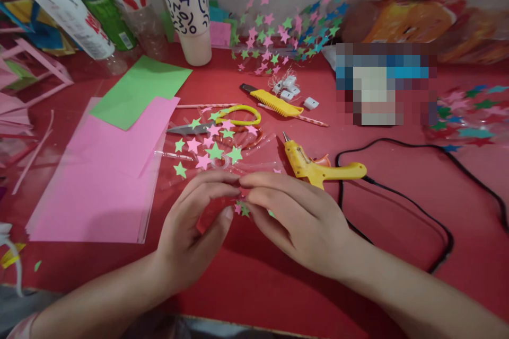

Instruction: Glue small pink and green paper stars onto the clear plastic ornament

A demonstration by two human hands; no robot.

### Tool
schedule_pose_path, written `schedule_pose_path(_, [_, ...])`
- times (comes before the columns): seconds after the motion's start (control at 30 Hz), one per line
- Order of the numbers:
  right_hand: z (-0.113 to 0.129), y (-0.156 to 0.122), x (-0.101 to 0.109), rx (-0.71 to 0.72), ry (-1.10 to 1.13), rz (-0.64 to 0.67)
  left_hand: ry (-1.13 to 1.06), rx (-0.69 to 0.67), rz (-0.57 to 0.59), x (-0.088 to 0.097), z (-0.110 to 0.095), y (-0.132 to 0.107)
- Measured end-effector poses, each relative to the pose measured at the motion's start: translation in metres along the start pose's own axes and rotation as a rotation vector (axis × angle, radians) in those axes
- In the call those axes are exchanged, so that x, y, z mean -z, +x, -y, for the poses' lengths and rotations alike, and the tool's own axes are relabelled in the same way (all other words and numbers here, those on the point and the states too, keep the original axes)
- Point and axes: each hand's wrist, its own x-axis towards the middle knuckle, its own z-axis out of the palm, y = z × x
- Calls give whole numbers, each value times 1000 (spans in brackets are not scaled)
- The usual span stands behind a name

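Near the table's front, my left hand (194, 228) and my right hand (298, 217) meet at the fingertips, their fingers curled and pinching. Between them is a clear plastic piece with small pink and green stars (242, 208), largely hidden by the fingers. Just beyond lie clear plastic strips with paper stars (215, 151), partly over yellow-handled scissors (238, 115); I cannot tell whether they join the held piece. A yellow glue gun (306, 161) rests close to my right hand, its nozzle pointing away.
Pink sheets (95, 185) and a green sheet (141, 92) lie left. A yellow cutter (276, 103) and small white lights (288, 87) sit beyond the scissors. A black cord (397, 196) loops right. Plastic bottles (75, 16), a white tumbler (185, 16) and more star strips (274, 32) stand behind.
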Motion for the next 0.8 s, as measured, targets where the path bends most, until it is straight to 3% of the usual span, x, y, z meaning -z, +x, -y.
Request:
schedule_pose_path(0.47, [1, 2, -7, -55, 106, -5, -146, 119, -14, -3, 2, 4])
schedule_pose_path(0.8, [4, 2, -11, -109, 135, -14, -124, 183, -73, -5, 3, 6])
